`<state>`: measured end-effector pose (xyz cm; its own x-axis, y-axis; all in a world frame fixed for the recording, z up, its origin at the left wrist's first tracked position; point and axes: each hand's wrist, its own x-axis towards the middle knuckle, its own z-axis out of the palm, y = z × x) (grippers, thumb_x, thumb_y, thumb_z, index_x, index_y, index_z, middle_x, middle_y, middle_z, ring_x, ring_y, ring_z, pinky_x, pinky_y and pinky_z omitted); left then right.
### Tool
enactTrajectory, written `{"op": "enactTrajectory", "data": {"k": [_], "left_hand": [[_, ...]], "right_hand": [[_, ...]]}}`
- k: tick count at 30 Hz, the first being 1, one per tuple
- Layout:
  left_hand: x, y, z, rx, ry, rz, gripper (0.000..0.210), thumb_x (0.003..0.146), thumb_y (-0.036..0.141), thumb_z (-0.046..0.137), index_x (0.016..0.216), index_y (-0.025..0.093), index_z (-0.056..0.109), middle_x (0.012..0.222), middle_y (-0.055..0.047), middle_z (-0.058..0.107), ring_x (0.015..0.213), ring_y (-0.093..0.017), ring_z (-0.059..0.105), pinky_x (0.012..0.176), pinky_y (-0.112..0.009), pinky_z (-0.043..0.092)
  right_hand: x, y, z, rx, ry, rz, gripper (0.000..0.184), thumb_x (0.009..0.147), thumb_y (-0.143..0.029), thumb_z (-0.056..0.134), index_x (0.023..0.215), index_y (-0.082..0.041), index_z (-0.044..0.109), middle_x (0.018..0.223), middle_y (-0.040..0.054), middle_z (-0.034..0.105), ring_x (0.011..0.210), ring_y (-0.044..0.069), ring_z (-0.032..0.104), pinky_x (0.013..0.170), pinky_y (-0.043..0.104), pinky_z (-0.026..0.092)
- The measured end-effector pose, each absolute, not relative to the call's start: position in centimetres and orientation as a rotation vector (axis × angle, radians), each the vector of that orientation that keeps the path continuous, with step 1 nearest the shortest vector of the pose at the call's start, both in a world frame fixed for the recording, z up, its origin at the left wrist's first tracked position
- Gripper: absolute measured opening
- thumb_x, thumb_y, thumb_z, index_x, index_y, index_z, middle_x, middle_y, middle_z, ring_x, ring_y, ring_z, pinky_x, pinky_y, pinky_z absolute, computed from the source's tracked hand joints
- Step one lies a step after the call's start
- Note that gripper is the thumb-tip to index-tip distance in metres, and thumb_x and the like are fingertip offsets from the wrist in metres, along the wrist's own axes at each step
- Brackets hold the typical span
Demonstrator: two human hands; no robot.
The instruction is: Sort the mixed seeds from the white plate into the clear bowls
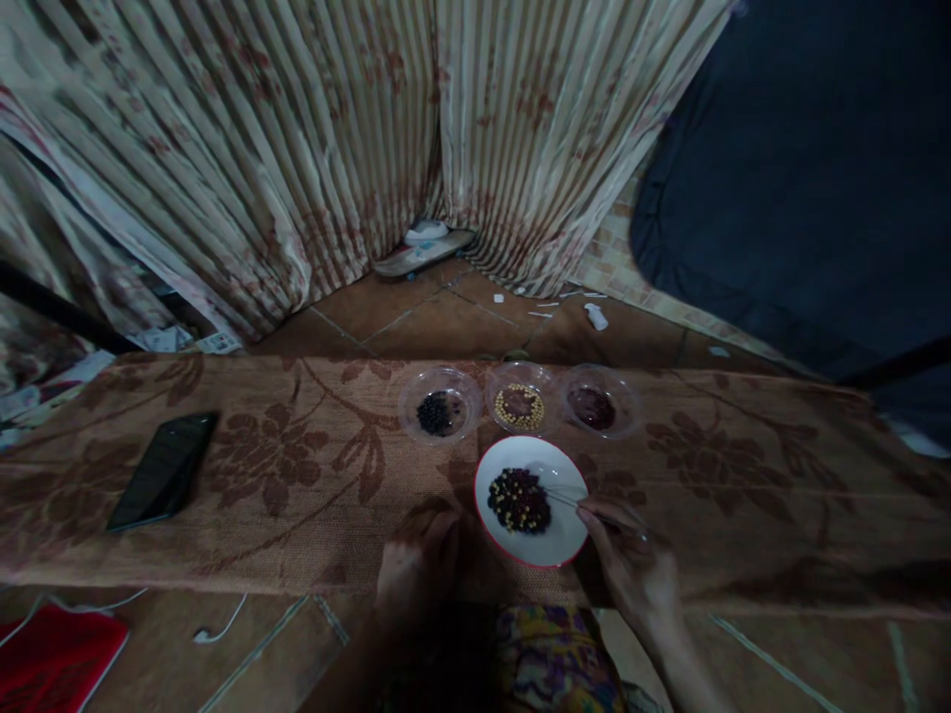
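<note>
A white bowl with a red rim (571, 540) stands at the table's front edge, holding a mixed heap of dark and yellow beans (520, 500). My right hand (631, 555) pinches a pair of thin metal tweezers (561, 497) at the bowl's right side, their tips reaching to the heap. Whether a bean is between the tips is too small to tell. Left of the bowl, my left hand (420, 564) rests on the cloth with its fingers curled in. Behind the bowl are three clear plastic bowls: one with black beans (433, 413), one with yellow beans (519, 406), one with dark red beans (592, 406).
A patterned brown cloth (297, 515) covers the long, narrow table. At the left lies a dark phone or tablet (163, 470). Beyond the table hang striped curtains (357, 129), with a skateboard (423, 255) on the tiled floor. A red cloth item (63, 659) lies at lower left.
</note>
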<state>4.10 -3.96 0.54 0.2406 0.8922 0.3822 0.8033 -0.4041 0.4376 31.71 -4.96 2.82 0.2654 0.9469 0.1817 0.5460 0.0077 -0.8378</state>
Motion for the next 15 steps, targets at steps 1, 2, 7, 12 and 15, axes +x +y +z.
{"op": "enactTrajectory", "data": {"k": [1,2,7,12,15], "left_hand": [[4.11,-3.94,0.56,2.354,1.624,0.887,0.018,0.097,0.023,0.048,0.091,0.022,0.065,0.081,-0.002,0.071,0.076,-0.015,0.066,0.07,-0.026,0.052],[4.12,-3.93,0.57,2.358,1.625,0.89,0.018,0.097,0.023,0.048,0.091,0.022,0.065,0.082,-0.002,0.071,0.077,-0.016,0.066,0.07,-0.026,0.052],[4.07,-3.97,0.35,2.375,1.622,0.905,0.016,0.096,0.022,0.049,0.093,0.022,0.065,0.085,-0.003,0.072,0.08,-0.016,0.067,0.072,-0.026,0.053],[4.07,-4.09,0.21,2.387,1.636,0.884,0.016,0.096,0.022,0.049,0.094,0.022,0.065,0.084,-0.002,0.071,0.078,-0.015,0.067,0.071,-0.026,0.053],[4.15,-4.07,0.39,2.382,1.63,0.898,0.016,0.097,0.022,0.049,0.094,0.022,0.065,0.085,-0.002,0.072,0.078,-0.015,0.067,0.071,-0.027,0.053]], "right_hand": [[31.73,-4.96,2.78,-1.657,-1.397,0.574,0.023,0.088,-0.046,0.065,0.088,-0.024,0.074,0.097,0.007,0.074,0.095,0.024,0.069,0.086,0.039,0.055],[31.75,-4.94,2.76,-1.655,-1.399,0.574,0.024,0.088,-0.046,0.065,0.088,-0.024,0.074,0.097,0.0071,0.074,0.095,0.024,0.069,0.086,0.039,0.055],[31.72,-4.82,2.94,-1.654,-1.392,0.564,0.025,0.087,-0.047,0.066,0.088,-0.024,0.074,0.097,0.0073,0.075,0.095,0.025,0.069,0.086,0.04,0.055],[31.58,-4.9,3.19,-1.639,-1.378,0.57,0.025,0.087,-0.047,0.066,0.087,-0.023,0.073,0.096,0.007,0.074,0.093,0.024,0.07,0.081,0.036,0.056],[31.52,-4.98,3.15,-1.64,-1.375,0.558,0.025,0.087,-0.047,0.066,0.086,-0.023,0.073,0.095,0.0069,0.074,0.092,0.023,0.07,0.081,0.036,0.057]]}}
